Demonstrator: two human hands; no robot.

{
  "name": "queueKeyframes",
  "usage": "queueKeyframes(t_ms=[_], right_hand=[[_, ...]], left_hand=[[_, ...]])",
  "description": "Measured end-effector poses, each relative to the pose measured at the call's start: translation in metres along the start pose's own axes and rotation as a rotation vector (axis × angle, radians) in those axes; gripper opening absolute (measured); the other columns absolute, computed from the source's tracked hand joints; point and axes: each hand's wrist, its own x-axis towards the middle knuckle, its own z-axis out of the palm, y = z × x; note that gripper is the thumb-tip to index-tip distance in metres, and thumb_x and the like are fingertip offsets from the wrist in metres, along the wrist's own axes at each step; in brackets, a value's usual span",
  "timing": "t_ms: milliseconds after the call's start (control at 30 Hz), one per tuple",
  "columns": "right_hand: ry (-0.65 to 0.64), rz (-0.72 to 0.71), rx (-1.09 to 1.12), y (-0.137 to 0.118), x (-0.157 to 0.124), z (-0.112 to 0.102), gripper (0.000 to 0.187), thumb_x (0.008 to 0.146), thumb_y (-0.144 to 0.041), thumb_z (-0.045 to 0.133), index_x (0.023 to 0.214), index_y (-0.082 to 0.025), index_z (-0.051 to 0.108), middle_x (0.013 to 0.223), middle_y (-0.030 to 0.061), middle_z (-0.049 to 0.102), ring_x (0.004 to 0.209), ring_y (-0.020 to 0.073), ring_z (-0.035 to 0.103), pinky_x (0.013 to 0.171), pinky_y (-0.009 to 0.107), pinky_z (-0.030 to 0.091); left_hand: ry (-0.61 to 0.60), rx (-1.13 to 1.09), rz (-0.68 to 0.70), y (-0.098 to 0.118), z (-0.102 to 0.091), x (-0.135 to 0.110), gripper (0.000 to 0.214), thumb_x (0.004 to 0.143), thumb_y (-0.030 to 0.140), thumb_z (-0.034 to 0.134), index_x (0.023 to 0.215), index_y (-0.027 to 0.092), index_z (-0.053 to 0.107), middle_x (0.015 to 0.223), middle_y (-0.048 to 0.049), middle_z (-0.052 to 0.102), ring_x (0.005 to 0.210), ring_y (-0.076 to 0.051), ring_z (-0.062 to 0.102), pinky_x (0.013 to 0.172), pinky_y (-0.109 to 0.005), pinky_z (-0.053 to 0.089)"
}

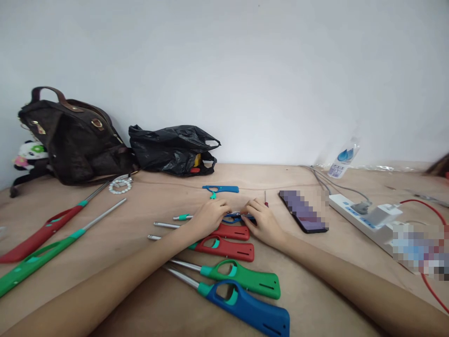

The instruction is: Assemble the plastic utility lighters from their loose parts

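Observation:
My left hand [211, 216] and my right hand [262, 222] work close together with bent fingers on a blue long-nosed lighter [233, 218]. It looks opened, with inner parts showing between the fingertips. Its metal tube with a teal collar [183, 217] sticks out left of my left hand. Much of its body is hidden by the fingers. Behind the hands lie a loose blue handle half [222, 189] and a small teal piece [213, 195]. A thin screwdriver [266, 203] rests just beyond my right hand.
Two red lighters [228, 249], a green lighter [245, 278] and a blue lighter [252, 306] lie nearer me. Two longer lighters [70, 238] are at left. A backpack [77, 140] and black plastic bag [168, 150] stand behind; a phone [303, 213], power strip [361, 222] and bottle [343, 159] are right.

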Motion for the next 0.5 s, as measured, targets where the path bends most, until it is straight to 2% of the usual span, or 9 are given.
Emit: queueKeyframes(t_ms=[233,500], right_hand=[[-0.032,0.04,0.035,0.0015,0.0005,0.0,0.011,0.087,-0.011,0.052,0.082,-0.02,0.056,0.085,0.0069,0.06,0.084,0.023,0.053,0.074,0.036,0.046],[-0.099,0.156,0.216,0.0015,0.0023,-0.0012,0.015,0.08,-0.006,0.056,0.078,-0.021,0.055,0.081,0.0032,0.059,0.084,0.0209,0.053,0.076,0.034,0.044]], left_hand=[[0.065,-0.22,-0.054,-0.0021,-0.0006,-0.0005,0.024,0.083,0.0,0.051,0.088,0.016,0.069,0.088,-0.0044,0.069,0.085,-0.018,0.061,0.077,-0.028,0.047],[0.065,-0.441,-0.144,-0.0066,0.0002,0.0005,0.019,0.08,0.002,0.057,0.083,0.016,0.069,0.081,-0.0019,0.069,0.081,-0.017,0.062,0.076,-0.027,0.048]])
